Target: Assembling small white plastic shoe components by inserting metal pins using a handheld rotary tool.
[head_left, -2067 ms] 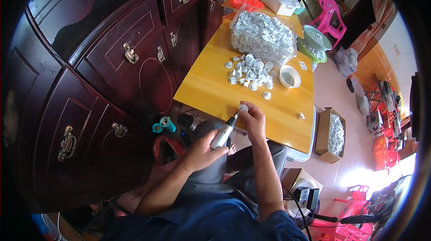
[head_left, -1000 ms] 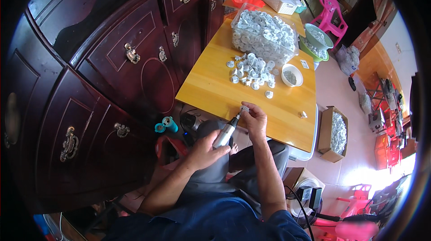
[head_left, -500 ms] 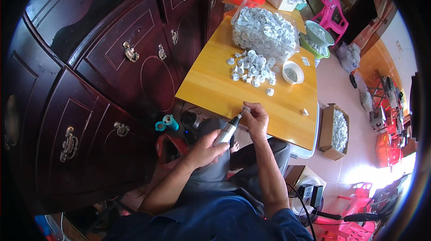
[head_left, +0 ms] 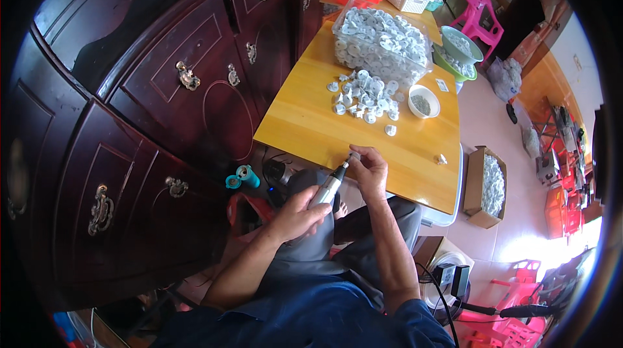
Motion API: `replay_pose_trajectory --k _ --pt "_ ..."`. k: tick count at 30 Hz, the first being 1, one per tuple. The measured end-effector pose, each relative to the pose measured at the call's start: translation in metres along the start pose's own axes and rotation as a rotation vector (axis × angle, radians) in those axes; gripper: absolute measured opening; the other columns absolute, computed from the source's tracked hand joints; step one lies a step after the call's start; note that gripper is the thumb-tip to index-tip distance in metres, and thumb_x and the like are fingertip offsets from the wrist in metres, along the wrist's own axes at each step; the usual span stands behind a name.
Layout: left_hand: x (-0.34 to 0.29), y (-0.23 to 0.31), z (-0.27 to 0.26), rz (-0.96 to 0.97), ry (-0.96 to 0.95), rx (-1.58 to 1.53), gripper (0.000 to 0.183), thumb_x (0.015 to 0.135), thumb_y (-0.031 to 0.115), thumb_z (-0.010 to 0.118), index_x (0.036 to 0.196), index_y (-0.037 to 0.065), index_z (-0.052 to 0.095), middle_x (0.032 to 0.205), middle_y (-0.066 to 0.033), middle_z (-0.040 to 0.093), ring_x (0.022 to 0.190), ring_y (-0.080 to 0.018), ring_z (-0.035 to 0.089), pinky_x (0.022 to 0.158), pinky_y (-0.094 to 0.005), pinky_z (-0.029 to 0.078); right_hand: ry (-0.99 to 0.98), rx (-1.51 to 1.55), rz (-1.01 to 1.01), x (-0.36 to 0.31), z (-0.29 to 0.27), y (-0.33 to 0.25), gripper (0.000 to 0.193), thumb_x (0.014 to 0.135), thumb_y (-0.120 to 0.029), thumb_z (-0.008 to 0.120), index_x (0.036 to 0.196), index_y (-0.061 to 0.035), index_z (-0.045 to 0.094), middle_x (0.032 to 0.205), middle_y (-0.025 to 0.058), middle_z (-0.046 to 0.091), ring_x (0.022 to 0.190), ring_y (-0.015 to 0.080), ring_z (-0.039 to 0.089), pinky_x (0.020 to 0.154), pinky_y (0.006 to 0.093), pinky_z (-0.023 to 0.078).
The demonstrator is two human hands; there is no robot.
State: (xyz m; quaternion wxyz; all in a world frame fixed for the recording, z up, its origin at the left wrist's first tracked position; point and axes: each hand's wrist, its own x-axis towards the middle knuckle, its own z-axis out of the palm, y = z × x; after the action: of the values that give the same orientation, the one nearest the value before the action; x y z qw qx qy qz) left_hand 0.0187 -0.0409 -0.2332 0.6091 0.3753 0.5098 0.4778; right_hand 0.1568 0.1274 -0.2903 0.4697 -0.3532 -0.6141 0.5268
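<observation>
My left hand (head_left: 297, 217) is closed round a silver electric screwdriver (head_left: 329, 190) with a black nose, its tip slanting up and away to the right. Beyond the nose, my right hand (head_left: 371, 173) pinches a small whitish plastic piece (head_left: 355, 155) at the screwdriver's bit, over the near edge of the yellow wooden table (head_left: 305, 118). Fingers cover most of that piece. Farther back on the table lies a loose pile of white plastic fittings (head_left: 366, 96). Beside it stands a white bowl (head_left: 433, 112) of small grey metal pieces, apparently screws. Single fittings lie nearer me and to the right.
A clear bin (head_left: 383, 43) heaped with white fittings stands at the table's back. On the floor to the right is a cardboard box (head_left: 476, 186) of white parts. Dark wooden cabinets (head_left: 182, 127) line the left. Basins (head_left: 464, 46) stand beyond the table, near a pink chair (head_left: 478, 11).
Very little differs. The screwdriver's bit shows slightly more beside the pinched piece, and both hands keep nearly the same place and grip.
</observation>
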Motion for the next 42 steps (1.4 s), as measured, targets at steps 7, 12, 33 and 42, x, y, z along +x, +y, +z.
replay_pose_trajectory --k 7,12,33,42 --pt "-0.001 0.006 0.003 0.008 0.006 -0.01 0.036 0.092 0.019 0.06 0.123 0.002 0.052 0.076 -0.0004 0.056 0.053 -0.0054 0.05 0.048 -0.0217 0.042 -0.045 0.137 0.16 0.006 -0.012 -0.018 0.023 0.085 -0.003 0.07 0.108 0.0004 0.069 0.093 0.0032 0.069 0.081 0.0065 0.063 0.072 0.0208 0.05" --pt "-0.004 0.008 0.004 0.044 0.019 0.014 0.04 0.091 0.02 0.062 0.125 0.001 0.052 0.08 -0.0006 0.058 0.058 -0.0041 0.05 0.05 -0.021 0.043 0.031 -0.567 -0.053 0.03 -0.079 -0.027 0.023 0.081 -0.008 0.071 0.104 -0.0087 0.073 0.09 0.0086 0.07 0.07 0.0152 0.064 0.069 0.0281 0.052" --pt "-0.005 0.009 -0.002 0.038 0.085 0.105 0.048 0.088 0.024 0.067 0.127 0.001 0.053 0.077 -0.001 0.06 0.052 -0.0056 0.053 0.048 -0.0215 0.044 -0.148 -1.577 0.198 0.214 -0.134 -0.06 0.023 0.081 -0.023 0.066 0.098 -0.0084 0.073 0.101 0.0156 0.071 0.096 0.0319 0.068 0.083 0.0428 0.055" --pt "-0.005 0.011 -0.001 0.031 0.034 0.084 0.05 0.091 0.015 0.066 0.134 -0.002 0.045 0.082 0.0008 0.054 0.056 -0.004 0.051 0.05 -0.0195 0.044 -0.122 -1.57 0.225 0.228 -0.161 -0.016 0.017 0.072 -0.025 0.075 0.087 -0.0169 0.075 0.097 0.0111 0.072 0.093 0.0295 0.068 0.08 0.0412 0.054"
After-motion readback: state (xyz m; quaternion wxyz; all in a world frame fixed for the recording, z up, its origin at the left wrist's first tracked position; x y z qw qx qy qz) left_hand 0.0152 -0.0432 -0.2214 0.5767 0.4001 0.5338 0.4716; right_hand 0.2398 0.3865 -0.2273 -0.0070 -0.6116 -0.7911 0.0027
